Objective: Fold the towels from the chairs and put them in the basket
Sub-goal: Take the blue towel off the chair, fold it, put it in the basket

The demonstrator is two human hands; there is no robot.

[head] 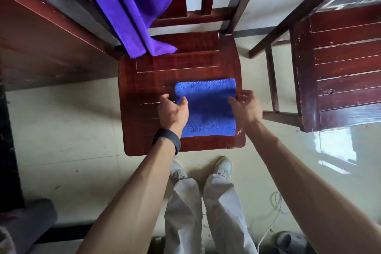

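Observation:
A blue towel, folded into a neat rectangle, lies flat on the seat of a dark red wooden chair in front of me. My left hand grips the towel's left edge, thumb on top and fingers curled at the side. At the right edge my right hand pinches the towel in the same way. A purple towel hangs over the chair's backrest, its lower end resting on the back of the seat. No basket is in view.
A second wooden chair stands close on the right. A dark red table edge runs along the left. My legs and white shoes are just before the seat. A white cable lies on the tiled floor.

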